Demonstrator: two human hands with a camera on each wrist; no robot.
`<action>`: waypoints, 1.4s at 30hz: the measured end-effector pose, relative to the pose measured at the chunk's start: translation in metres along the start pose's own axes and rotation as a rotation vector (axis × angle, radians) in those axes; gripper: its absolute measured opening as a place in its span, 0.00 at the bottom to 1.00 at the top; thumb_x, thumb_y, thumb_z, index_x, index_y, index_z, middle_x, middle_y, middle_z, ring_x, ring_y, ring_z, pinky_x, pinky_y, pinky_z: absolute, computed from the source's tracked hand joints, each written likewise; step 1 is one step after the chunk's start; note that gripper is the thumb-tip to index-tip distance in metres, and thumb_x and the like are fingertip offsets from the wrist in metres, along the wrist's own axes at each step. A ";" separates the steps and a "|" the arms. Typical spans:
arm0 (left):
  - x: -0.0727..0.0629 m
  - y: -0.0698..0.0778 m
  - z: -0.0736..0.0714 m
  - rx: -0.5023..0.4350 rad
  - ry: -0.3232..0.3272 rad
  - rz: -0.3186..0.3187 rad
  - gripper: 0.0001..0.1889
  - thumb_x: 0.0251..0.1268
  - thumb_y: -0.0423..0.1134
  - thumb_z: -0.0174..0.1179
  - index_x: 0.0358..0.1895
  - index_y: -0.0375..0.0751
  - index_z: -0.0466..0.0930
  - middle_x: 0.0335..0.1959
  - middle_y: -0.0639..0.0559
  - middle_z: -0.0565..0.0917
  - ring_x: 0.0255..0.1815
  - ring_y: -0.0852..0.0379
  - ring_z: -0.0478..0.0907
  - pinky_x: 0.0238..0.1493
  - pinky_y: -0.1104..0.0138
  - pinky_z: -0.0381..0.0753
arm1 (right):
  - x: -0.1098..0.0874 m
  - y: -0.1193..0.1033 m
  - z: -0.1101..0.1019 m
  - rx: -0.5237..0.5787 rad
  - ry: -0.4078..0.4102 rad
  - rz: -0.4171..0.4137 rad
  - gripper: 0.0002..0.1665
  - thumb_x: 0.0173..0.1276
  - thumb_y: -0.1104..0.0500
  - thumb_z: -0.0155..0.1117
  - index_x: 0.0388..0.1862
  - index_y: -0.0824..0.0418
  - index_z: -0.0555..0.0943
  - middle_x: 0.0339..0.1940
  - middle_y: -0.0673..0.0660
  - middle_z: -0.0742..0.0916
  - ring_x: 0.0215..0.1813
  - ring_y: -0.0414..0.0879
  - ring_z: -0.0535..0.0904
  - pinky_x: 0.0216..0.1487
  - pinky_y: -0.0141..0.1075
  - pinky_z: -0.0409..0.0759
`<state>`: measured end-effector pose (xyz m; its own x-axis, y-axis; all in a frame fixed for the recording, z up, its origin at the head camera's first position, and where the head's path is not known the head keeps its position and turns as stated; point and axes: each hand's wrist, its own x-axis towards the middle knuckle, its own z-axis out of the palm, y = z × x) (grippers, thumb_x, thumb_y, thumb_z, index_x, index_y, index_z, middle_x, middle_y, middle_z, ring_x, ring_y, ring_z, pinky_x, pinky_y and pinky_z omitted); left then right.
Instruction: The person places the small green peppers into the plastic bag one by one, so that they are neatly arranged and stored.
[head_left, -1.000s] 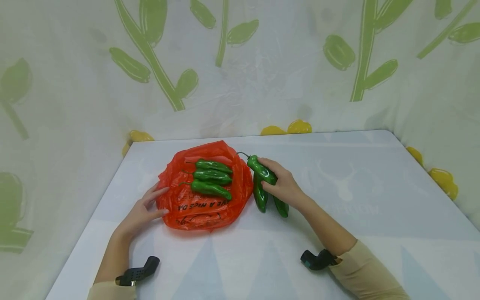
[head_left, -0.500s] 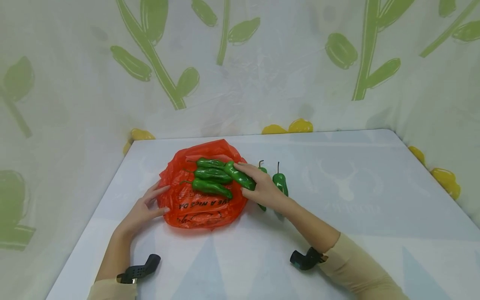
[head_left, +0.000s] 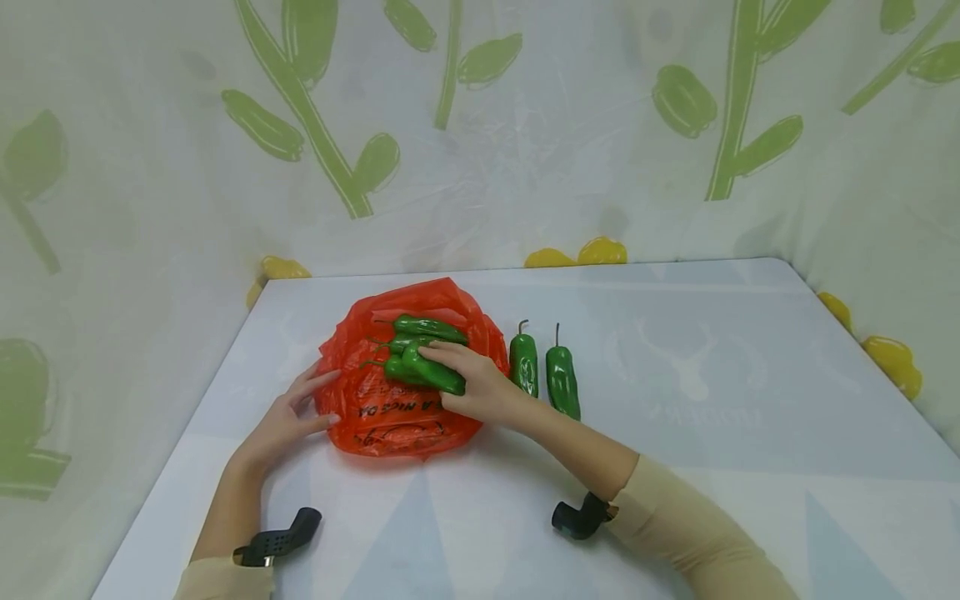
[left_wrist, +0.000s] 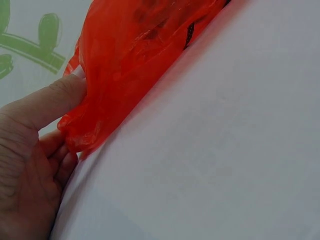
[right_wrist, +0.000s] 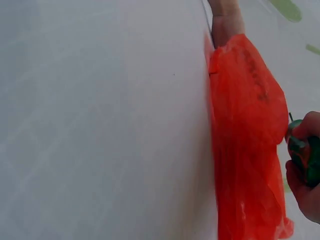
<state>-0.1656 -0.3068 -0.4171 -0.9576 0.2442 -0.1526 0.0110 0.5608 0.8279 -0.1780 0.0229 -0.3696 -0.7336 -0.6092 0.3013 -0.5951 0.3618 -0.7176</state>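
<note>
A red plastic bag lies spread on the table with black lettering on its film. Several glossy green chili peppers rest in the bag's middle, their stems toward the left. Over them my right hand holds another green pepper, which overlaps the lower ones in the head view. The right wrist view shows this pepper between thumb and fingers, above the bag's upper edge. At the bag's left side my left hand grips the edge between thumb and fingers; in the left wrist view the film is bunched there.
Two more green peppers, one nearer and one farther right, lie side by side just right of the bag. The pale table ends at a cloth backdrop with leaf patterns.
My right hand has carried a pepper leftward from the pile beside the bag to over the peppers in the bag. Two peppers stay on the table. My left hand has kept its place.
</note>
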 end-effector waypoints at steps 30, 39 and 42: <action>0.001 -0.002 0.000 0.003 -0.002 0.025 0.39 0.55 0.45 0.66 0.71 0.46 0.61 0.77 0.44 0.43 0.75 0.33 0.38 0.60 0.28 0.49 | 0.016 0.002 0.041 -0.429 -0.118 -0.123 0.21 0.65 0.63 0.63 0.57 0.64 0.78 0.55 0.55 0.82 0.56 0.48 0.71 0.55 0.28 0.74; 0.001 -0.003 0.001 -0.002 0.001 0.014 0.39 0.55 0.46 0.66 0.71 0.46 0.61 0.77 0.45 0.43 0.75 0.34 0.38 0.60 0.28 0.50 | 0.017 0.003 0.044 -0.437 -0.082 -0.112 0.19 0.64 0.62 0.64 0.55 0.63 0.80 0.53 0.55 0.83 0.55 0.48 0.72 0.54 0.28 0.74; 0.001 -0.003 0.001 -0.001 0.004 0.016 0.39 0.55 0.46 0.66 0.71 0.46 0.61 0.77 0.44 0.43 0.75 0.34 0.38 0.60 0.28 0.50 | 0.016 0.003 0.044 -0.418 -0.077 -0.088 0.20 0.64 0.62 0.65 0.56 0.64 0.79 0.54 0.55 0.83 0.55 0.48 0.71 0.55 0.29 0.74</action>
<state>-0.1659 -0.3074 -0.4207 -0.9585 0.2499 -0.1372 0.0262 0.5564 0.8305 -0.1771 -0.0172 -0.3944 -0.6568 -0.6957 0.2908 -0.7477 0.5510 -0.3705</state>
